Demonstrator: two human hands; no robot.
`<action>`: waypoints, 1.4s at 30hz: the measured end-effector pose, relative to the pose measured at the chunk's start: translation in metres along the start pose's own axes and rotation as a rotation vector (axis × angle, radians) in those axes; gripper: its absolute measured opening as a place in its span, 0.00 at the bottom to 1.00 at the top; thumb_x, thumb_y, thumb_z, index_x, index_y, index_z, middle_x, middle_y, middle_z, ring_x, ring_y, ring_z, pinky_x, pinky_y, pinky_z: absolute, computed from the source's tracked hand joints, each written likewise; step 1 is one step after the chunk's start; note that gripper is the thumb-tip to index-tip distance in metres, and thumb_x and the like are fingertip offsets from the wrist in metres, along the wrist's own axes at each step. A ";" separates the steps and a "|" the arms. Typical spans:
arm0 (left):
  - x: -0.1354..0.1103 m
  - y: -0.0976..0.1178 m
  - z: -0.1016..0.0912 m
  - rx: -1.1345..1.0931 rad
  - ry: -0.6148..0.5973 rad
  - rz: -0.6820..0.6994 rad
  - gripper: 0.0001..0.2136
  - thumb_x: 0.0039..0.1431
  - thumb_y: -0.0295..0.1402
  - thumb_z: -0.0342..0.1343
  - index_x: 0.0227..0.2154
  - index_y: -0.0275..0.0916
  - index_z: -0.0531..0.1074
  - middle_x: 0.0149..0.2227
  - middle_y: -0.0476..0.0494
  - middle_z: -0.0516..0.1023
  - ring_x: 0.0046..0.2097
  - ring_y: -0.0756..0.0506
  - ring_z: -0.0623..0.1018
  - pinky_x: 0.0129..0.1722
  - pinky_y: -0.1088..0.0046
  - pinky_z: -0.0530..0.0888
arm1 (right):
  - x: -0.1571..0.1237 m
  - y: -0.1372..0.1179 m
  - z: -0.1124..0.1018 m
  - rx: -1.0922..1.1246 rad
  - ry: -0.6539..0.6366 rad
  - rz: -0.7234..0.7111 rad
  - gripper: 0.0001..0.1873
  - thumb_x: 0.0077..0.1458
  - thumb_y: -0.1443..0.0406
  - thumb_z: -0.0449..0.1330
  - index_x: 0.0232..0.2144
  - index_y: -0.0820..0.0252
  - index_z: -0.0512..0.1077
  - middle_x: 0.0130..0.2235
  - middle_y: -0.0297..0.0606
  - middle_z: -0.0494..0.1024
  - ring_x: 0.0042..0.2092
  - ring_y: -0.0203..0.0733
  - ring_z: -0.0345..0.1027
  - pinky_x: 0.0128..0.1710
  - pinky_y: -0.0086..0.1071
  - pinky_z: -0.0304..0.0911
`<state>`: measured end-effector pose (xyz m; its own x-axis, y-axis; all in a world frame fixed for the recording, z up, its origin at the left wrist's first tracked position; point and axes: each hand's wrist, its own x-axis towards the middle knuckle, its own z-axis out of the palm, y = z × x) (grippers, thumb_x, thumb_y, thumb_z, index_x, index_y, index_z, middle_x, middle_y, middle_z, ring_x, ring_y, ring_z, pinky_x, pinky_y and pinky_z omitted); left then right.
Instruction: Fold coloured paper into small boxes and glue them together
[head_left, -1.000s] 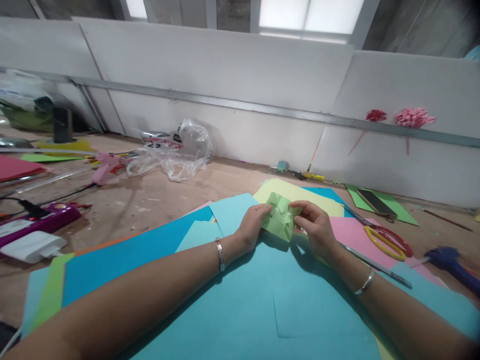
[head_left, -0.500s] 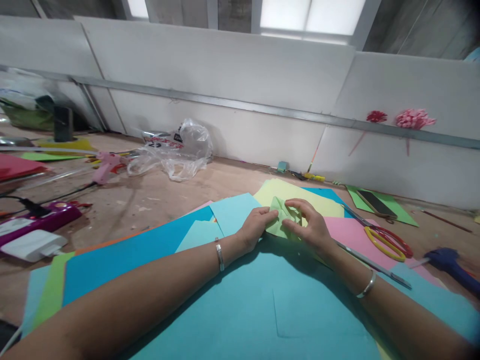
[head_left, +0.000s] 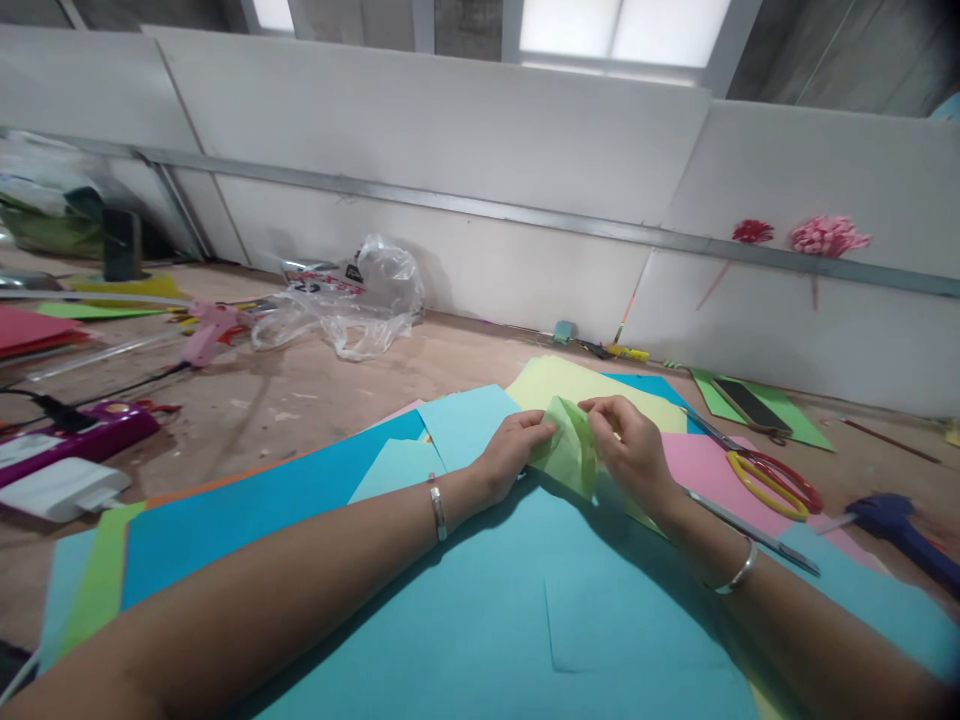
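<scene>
Between my hands, a folded piece of light green paper point(head_left: 568, 455) is held just above a large light blue sheet point(head_left: 450, 620). My left hand point(head_left: 511, 455) pinches its left side between thumb and fingers. On its right upper edge, my right hand point(head_left: 628, 440) is closed with thumb and fingertips together. The paper bulges in creased layers, and its far side is partly hidden. Pale yellow paper point(head_left: 600, 385) lies just behind the hands, and pink paper point(head_left: 697, 465) is to the right.
Scissors with red and yellow handles point(head_left: 772, 485) lie on the right, near a metal tool point(head_left: 750, 530) and a blue glue gun point(head_left: 900, 525). A phone point(head_left: 750, 405) rests on green paper. Leftward are a plastic bag point(head_left: 360, 305), pink glue gun point(head_left: 210, 335) and purple power strip point(head_left: 82, 435).
My right hand's fingers have gone from spread around the green paper to closed at its right edge. The paper's lower part now shows more, angled downward. My left hand stays nearly still.
</scene>
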<state>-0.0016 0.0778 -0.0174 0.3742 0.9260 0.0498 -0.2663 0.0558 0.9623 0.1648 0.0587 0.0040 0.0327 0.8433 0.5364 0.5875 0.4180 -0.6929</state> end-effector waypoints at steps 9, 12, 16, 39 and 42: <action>-0.001 0.004 0.001 0.314 0.141 0.127 0.14 0.43 0.30 0.55 0.36 0.35 0.73 0.31 0.46 0.77 0.30 0.48 0.73 0.30 0.74 0.69 | 0.015 0.016 -0.012 0.069 0.059 0.224 0.08 0.52 0.58 0.55 0.29 0.57 0.64 0.21 0.28 0.66 0.22 0.35 0.60 0.23 0.29 0.55; -0.001 0.004 0.000 0.526 0.210 0.227 0.10 0.45 0.27 0.53 0.32 0.36 0.73 0.32 0.47 0.77 0.35 0.46 0.75 0.36 0.72 0.70 | 0.015 0.024 -0.011 0.105 0.020 0.265 0.10 0.51 0.58 0.55 0.33 0.57 0.66 0.20 0.28 0.68 0.21 0.36 0.62 0.22 0.30 0.57; 0.000 0.004 -0.001 0.584 0.227 0.240 0.09 0.46 0.24 0.51 0.29 0.37 0.74 0.30 0.49 0.77 0.36 0.45 0.75 0.39 0.71 0.70 | 0.015 0.027 -0.011 0.129 -0.018 0.268 0.13 0.50 0.59 0.58 0.37 0.59 0.68 0.21 0.29 0.69 0.23 0.36 0.63 0.25 0.30 0.59; 0.002 -0.006 -0.004 0.523 0.075 0.238 0.23 0.48 0.26 0.56 0.50 0.37 0.63 0.34 0.48 0.69 0.37 0.45 0.71 0.37 0.69 0.68 | 0.012 -0.005 -0.018 0.201 -0.616 0.295 0.14 0.41 0.58 0.67 0.28 0.62 0.73 0.26 0.31 0.69 0.28 0.35 0.60 0.26 0.29 0.54; 0.001 -0.006 -0.003 0.480 -0.086 0.230 0.27 0.48 0.32 0.60 0.52 0.36 0.60 0.29 0.53 0.64 0.33 0.46 0.70 0.33 0.71 0.67 | 0.010 -0.007 -0.016 0.238 -0.643 0.311 0.16 0.41 0.56 0.66 0.27 0.62 0.73 0.26 0.32 0.69 0.29 0.35 0.60 0.28 0.29 0.54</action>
<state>-0.0025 0.0797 -0.0238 0.4304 0.8594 0.2760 0.0788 -0.3403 0.9370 0.1735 0.0591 0.0221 -0.3526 0.9350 -0.0371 0.4353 0.1288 -0.8910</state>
